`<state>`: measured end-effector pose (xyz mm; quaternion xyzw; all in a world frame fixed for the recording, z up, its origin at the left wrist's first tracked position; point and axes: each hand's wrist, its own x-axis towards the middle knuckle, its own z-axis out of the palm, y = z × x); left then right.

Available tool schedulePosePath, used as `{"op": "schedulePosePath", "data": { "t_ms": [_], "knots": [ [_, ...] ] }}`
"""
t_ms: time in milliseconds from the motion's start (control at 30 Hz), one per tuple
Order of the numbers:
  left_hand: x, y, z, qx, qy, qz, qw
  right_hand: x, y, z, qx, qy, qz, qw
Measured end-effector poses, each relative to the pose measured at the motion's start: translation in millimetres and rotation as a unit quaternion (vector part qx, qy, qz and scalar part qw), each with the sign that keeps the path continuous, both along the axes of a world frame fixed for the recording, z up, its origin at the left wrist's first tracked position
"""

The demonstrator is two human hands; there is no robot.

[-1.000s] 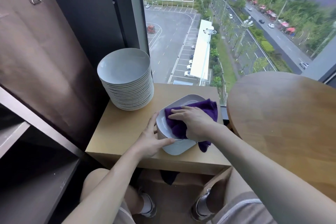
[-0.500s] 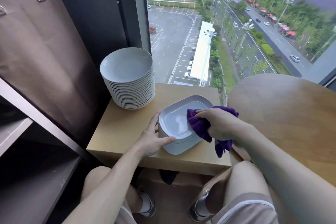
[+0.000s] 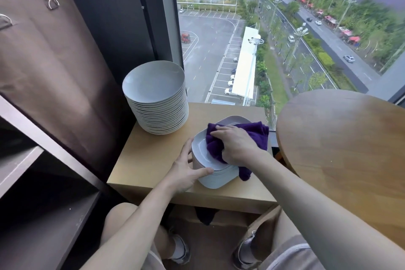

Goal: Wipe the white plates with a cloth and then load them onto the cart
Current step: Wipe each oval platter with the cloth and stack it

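2 hands at work, lower centre of frame. Right hand [image 3: 237, 146]: fingers bent over a bunched purple cloth [image 3: 259, 132], pressing it onto the top plate of the square plate stack [image 3: 213, 180]. A loose end of the cloth hangs off the stack's right side. Left hand [image 3: 186, 171]: spread nearly flat, thumb along the near rim, fingers against the stack's left wall. It braces and holds nothing.

The stack sits on the wooden side table [image 3: 151, 160], close to its near edge. Round plate stack [image 3: 162, 116] stands above and left of it, apart. Dark shelving [image 3: 32, 160] at the left edge is probably the cart.

Handling (judged): glazed ceramic, so rigid, brittle and slick. 1 plate is light, the whole stack heavy. Lift 1 at a time by opposite rims, thumbs on top, fingers beneath. The cloth is soft and adds little grip.
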<state>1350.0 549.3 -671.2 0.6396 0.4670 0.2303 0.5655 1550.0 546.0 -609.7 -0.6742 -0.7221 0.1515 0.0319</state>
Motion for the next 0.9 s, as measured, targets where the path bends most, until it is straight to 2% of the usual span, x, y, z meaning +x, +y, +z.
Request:
{"op": "schedulePosePath", "data": {
  "t_ms": [200, 433, 567, 733, 833, 900],
  "knots": [
    [1.4, -0.7, 3.2, -0.003, -0.003, 0.004, 1.000, -17.6, -14.8, 2.9, -0.016, 0.031, 0.083, 0.996],
    [0.5, 3.8, 5.9, -0.012, 0.024, -0.013, 1.000, 10.0, -33.8, 13.4, -0.044, -0.017, 0.115, 0.992],
    [-0.3, 3.6, 6.8, -0.003, 0.041, -0.011, 0.999, 34.9, -38.7, 15.3, -0.041, -0.037, 0.078, 0.995],
    [-0.9, 4.8, 1.5, -0.012, 0.040, -0.004, 0.999, 58.5, -23.7, 13.0, -0.001, -0.058, -0.021, 0.998],
    [-0.7, 5.2, -1.5, -0.017, 0.038, 0.003, 0.999, 55.0, -8.7, 9.6, 0.001, -0.030, -0.075, 0.997],
    [-0.5, 5.0, -2.4, -0.021, 0.037, 0.006, 0.999, 43.2, -0.9, 5.4, 0.010, -0.041, -0.077, 0.996]
  ]
}}
